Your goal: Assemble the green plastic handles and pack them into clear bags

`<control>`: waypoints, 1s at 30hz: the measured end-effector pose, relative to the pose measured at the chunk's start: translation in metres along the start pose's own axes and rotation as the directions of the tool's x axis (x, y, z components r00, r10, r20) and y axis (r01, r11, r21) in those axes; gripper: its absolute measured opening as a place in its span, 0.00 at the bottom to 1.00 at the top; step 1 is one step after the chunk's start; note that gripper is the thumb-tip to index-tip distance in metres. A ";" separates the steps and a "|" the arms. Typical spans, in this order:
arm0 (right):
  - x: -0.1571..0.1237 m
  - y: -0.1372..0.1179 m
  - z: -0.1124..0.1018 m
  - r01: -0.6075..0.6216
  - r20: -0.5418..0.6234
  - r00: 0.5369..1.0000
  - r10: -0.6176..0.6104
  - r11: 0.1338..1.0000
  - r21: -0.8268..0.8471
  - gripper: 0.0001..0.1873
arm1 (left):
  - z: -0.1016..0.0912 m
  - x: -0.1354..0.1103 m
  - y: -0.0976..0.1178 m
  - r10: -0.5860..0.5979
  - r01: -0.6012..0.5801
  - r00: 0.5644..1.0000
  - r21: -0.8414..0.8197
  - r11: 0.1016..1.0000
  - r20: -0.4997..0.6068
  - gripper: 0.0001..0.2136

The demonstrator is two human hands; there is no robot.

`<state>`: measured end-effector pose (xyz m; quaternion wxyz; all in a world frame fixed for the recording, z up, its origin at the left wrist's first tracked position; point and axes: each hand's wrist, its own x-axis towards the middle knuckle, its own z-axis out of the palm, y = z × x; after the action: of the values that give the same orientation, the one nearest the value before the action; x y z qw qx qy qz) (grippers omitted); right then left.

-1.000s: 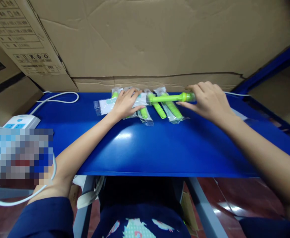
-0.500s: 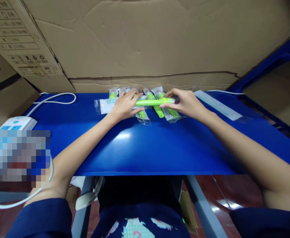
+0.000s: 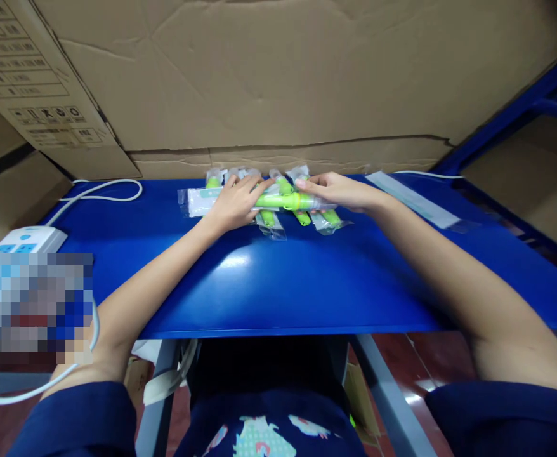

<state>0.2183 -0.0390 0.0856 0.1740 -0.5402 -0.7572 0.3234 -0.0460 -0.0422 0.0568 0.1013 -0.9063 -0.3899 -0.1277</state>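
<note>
My left hand [image 3: 233, 204] lies flat on a clear plastic sleeve [image 3: 196, 201] at the far side of the blue table [image 3: 278, 279], fingers pressing its open end. My right hand [image 3: 338, 191] grips the clear-capped end of a green pen-like tool [image 3: 283, 202] that lies sideways, its tip under my left fingers at the sleeve's mouth. Beneath both hands lie several more green tools in clear bags [image 3: 326, 219], side by side.
A flat empty sleeve strip [image 3: 416, 200] lies on the table to the right. A white power strip [image 3: 26, 239] and its white cable [image 3: 100, 190] sit at the left. Cardboard boxes [image 3: 278, 82] wall the back. A blue shelf frame [image 3: 511, 117] rises at right.
My right hand has carried the green tool leftwards from the right side until its tip reached the sleeve under my left hand. My left hand has stayed on the sleeve.
</note>
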 end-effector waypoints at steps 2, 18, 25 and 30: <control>0.000 0.005 -0.005 0.062 0.032 0.997 -0.065 0.995 0.080 0.27 | 0.000 0.000 -0.003 -0.042 0.042 0.999 0.005 0.999 0.013 0.33; 0.011 0.016 0.034 0.491 -0.400 0.817 -0.415 0.864 0.107 0.29 | 0.002 0.000 -0.006 -0.090 0.090 0.996 -0.016 0.996 0.007 0.30; 0.000 0.014 0.050 0.465 -0.572 0.729 -0.376 0.885 0.010 0.26 | 0.004 -0.001 -0.003 -0.053 0.052 0.998 -0.022 0.998 -0.018 0.30; 0.005 0.025 0.061 0.439 -0.626 0.748 -0.222 0.872 0.216 0.27 | 0.005 0.001 0.006 -0.009 0.008 0.999 -0.002 1.000 -0.031 0.30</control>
<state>0.1969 -0.0479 0.0237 0.5457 -0.4275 -0.6814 0.2349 -0.0403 -0.0439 0.0521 0.1057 -0.9027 -0.3920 -0.1425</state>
